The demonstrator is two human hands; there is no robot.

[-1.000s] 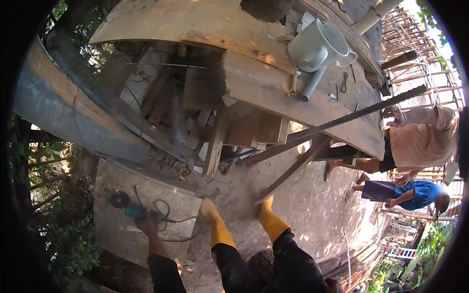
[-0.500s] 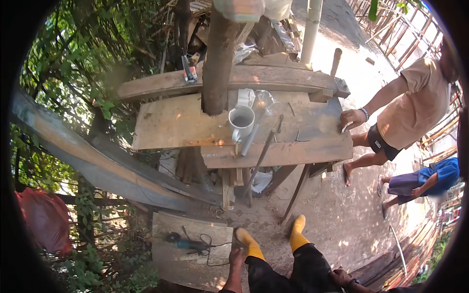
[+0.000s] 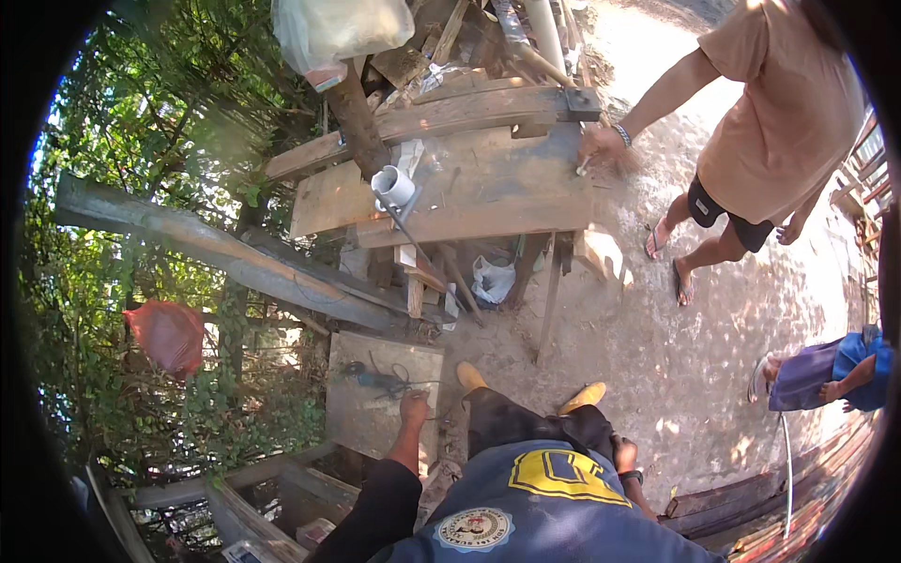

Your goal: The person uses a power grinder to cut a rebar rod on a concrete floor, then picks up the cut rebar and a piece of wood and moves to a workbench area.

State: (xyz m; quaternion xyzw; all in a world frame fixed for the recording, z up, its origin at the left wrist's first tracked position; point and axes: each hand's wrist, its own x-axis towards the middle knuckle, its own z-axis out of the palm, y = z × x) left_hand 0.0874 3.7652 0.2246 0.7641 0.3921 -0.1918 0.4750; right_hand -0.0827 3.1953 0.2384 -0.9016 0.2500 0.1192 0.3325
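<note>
While an angle grinder (image 3: 374,380) is lying on a board (image 3: 361,422) just ahead-left of the left grip (image 3: 414,407), the step is apparently involving this tool and calling next for a firm hold. Whether that grip, or the right grip (image 3: 625,453) well apart from it, is clenching or released, I cannot tell. Farther ahead, a white mug (image 3: 392,188) is standing on the bench (image 3: 493,183), contents unclear.

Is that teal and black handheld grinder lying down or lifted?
Lying down: the teal and black handheld grinder rests along the grey-brown wooden board, and the left hand is beside it, not around its body.
</note>
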